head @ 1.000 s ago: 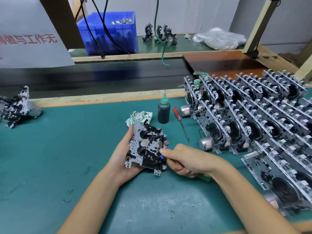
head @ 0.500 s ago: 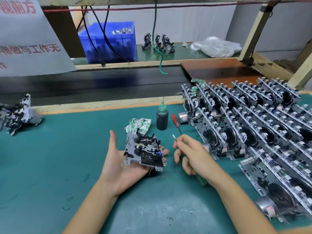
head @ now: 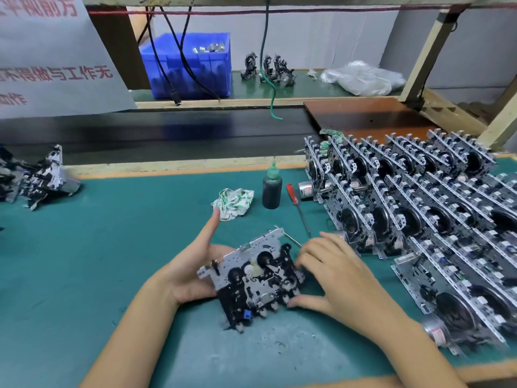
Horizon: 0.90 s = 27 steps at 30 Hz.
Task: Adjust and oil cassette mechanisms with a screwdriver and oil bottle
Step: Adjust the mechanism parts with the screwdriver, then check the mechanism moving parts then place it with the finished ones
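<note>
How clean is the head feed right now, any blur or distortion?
Head view: right hand and grey metal cassette mechanism slightly motion-smeared; dark oil bottle with green cap sharp; wide-angle bending curves the wooden table edge; lighting even, soft shadows, no strong glare.

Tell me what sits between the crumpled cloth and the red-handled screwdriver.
The dark oil bottle stands upright between the cloth and screwdriver, seen in the head view.

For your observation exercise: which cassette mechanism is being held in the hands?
The silver-and-black cassette mechanism nearest the camera, between both hands; the others stand in rows on the right.
</note>
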Available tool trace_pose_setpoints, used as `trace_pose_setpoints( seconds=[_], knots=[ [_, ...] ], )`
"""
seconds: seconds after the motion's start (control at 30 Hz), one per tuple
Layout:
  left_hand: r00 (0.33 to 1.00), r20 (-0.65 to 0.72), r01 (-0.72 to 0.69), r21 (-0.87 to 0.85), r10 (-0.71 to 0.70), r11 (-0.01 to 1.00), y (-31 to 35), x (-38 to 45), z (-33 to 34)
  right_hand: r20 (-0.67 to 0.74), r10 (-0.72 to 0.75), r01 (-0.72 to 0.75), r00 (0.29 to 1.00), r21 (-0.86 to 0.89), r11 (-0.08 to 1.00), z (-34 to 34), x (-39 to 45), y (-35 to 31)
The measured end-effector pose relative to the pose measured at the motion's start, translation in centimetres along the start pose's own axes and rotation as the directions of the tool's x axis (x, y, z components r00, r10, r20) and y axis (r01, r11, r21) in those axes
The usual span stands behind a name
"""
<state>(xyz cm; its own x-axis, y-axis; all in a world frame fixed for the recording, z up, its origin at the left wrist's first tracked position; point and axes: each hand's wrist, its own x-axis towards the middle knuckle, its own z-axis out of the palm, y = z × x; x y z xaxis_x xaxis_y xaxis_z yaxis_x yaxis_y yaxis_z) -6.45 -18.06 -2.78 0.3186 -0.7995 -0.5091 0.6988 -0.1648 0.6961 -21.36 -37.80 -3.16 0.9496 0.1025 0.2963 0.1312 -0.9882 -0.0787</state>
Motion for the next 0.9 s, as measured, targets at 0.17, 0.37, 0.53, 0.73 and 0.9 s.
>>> trace_pose_setpoints(
  seconds=[0.17,0.37,0.53,0.73,0.9],
  knots=[
    [0.872,-0.403,-0.083,0.435,0.277,0.896,-0.2,-1.7,0.1,-0.139,0.107,-0.110,0.984,-0.014,0.994,0.0,-2.0,-0.4],
    [0.745,-0.185,0.308,0.948,0.641,-0.085,-4.2,-4.1,3.0,-0.165,0.149,-0.155,0.975,-0.022,0.988,1.1,-2.5,-0.9],
    [0.591,-0.173,0.326,0.944,0.788,-0.038,-5.6,-2.7,3.7,-0.147,0.166,-0.176,0.975,-0.054,0.983,1.3,-2.3,-0.6],
    [0.472,-0.044,0.187,0.981,0.880,-0.051,-6.1,-2.0,3.6,-0.155,0.117,-0.126,0.981,-0.052,0.991,1.6,-2.7,-0.4],
    [0.536,0.048,0.048,0.995,0.843,-0.088,-5.7,-2.5,3.1,-0.201,0.126,-0.148,0.971,-0.100,0.984,1.8,-2.6,-0.3]
  ],
)
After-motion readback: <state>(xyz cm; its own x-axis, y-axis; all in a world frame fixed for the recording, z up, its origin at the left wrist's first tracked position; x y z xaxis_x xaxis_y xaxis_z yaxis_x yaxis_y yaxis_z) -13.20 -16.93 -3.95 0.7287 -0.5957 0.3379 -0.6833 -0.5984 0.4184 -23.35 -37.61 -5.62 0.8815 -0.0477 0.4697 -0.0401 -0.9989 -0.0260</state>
